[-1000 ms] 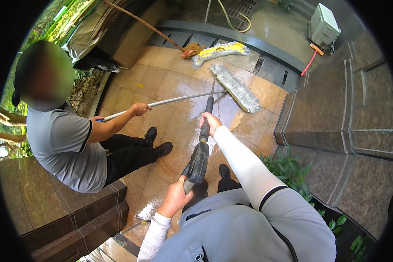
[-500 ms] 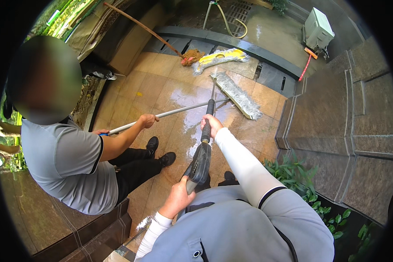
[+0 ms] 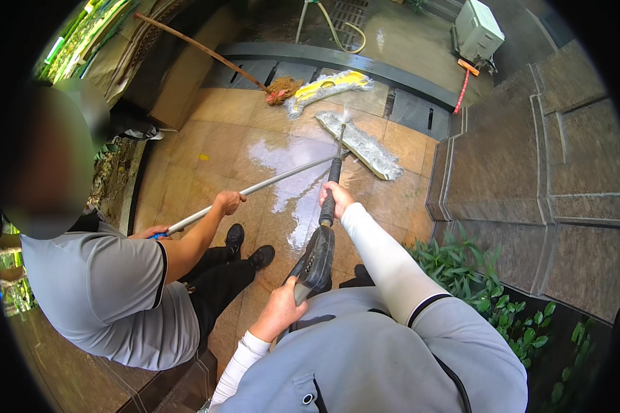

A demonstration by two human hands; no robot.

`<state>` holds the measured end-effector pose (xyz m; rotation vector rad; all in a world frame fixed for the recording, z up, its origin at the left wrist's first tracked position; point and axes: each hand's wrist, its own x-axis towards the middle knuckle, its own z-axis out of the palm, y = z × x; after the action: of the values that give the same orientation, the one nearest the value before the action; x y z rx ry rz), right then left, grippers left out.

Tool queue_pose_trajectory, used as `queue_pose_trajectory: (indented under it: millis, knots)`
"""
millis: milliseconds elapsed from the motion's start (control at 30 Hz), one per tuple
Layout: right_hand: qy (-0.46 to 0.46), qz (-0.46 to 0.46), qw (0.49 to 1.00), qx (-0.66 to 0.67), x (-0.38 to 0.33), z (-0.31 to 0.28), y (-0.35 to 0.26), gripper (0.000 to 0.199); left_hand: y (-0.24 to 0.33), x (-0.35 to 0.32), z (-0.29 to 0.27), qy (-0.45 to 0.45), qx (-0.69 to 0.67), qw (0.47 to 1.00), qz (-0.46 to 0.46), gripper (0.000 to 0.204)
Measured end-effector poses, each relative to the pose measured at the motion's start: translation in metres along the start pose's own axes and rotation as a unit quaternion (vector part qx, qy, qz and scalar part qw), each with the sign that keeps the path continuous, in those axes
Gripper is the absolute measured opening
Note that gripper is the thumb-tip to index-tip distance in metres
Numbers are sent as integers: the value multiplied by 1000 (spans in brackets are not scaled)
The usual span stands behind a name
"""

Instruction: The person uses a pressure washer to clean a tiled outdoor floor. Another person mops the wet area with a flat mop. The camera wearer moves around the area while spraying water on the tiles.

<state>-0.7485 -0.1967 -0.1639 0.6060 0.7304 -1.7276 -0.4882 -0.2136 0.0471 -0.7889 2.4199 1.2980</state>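
Head view: I am watching both of the wearer's hands holding one black spray gun (image 3: 317,258), which is lying in front of the body with its thin lance pointing up the tiled floor (image 3: 213,162). The left hand (image 3: 279,308) is gripping the pale rear handle, its finger ends partly hiding from me. The right hand (image 3: 336,199) is wrapping around the ribbed black sleeve farther forward. The lance tip is overlapping a grey flat mop head (image 3: 370,147), so I am unable to tell whether they are touching; a pale blur is showing near the tip.

A silver pole (image 3: 272,182) is running to that mop head, its joint hiding around the lance. One co-worker (image 3: 110,296) is holding it: the forward hand (image 3: 229,202) is gripping, while the rear hand (image 3: 151,233) is partly disappearing behind the forearm. The co-worker's head is showing only as a blur.

I am counting two mop heads with grey fringe, the second being a yellow-backed mop head (image 3: 331,86); one brown string mop (image 3: 282,89) with a wooden handle; one red-handled tool (image 3: 463,87); one white box (image 3: 479,33); and one cream hose (image 3: 353,51), which the upper edge is cutting off. The co-worker is showing two black shoes (image 3: 262,257).
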Motion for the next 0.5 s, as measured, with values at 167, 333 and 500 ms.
queue_pose_trajectory:
  millis: [167,333,500]
  knots:
    - [18,0,1000,-15,5,0,1,14,1,1,0,-12,13,1000,-22,48]
    - [18,0,1000,-5,9,4,5,14,-2,0,1,-23,0,999,-33,51]
    - [12,1,1000,0,2,-8,3,12,-5,-1,6,-35,11,999,-24,53]
